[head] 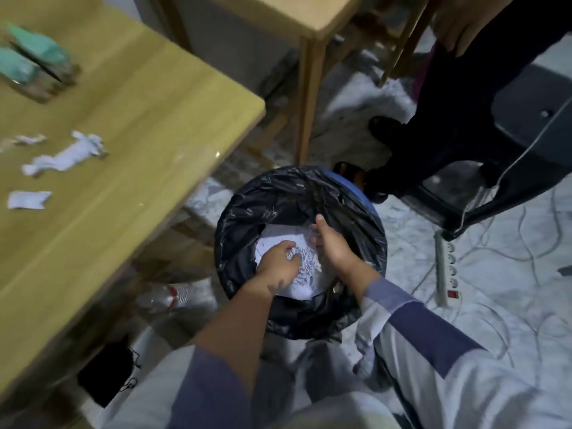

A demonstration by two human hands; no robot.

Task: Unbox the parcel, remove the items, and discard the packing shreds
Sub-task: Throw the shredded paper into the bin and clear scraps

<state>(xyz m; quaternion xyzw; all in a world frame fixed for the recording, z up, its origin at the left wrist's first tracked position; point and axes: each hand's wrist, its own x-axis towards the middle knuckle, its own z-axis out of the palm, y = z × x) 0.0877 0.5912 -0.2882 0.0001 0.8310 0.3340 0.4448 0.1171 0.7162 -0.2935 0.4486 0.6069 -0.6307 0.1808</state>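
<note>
A round bin [368,212] lined with a black bag stands on the floor beside the table. Inside it lie a white sheet [278,235] and a heap of white packing shreds [305,264]. Both my hands reach down into the bin. My left hand [278,261] is curled, its fingers closed on some of the shreds. My right hand [329,243] hangs just to the right over the shreds, fingers loosely apart. Several torn white paper scraps [69,156] lie on the wooden table [139,125] at left, and two jars [34,66] with green contents stand at its far left.
A second wooden table [306,20] stands behind the bin. Another person in dark clothes [448,113] stands at upper right next to a dark chair [526,144]. A white power strip [447,267] and loose cables lie on the floor at right. A plastic bottle [173,297] lies under the table.
</note>
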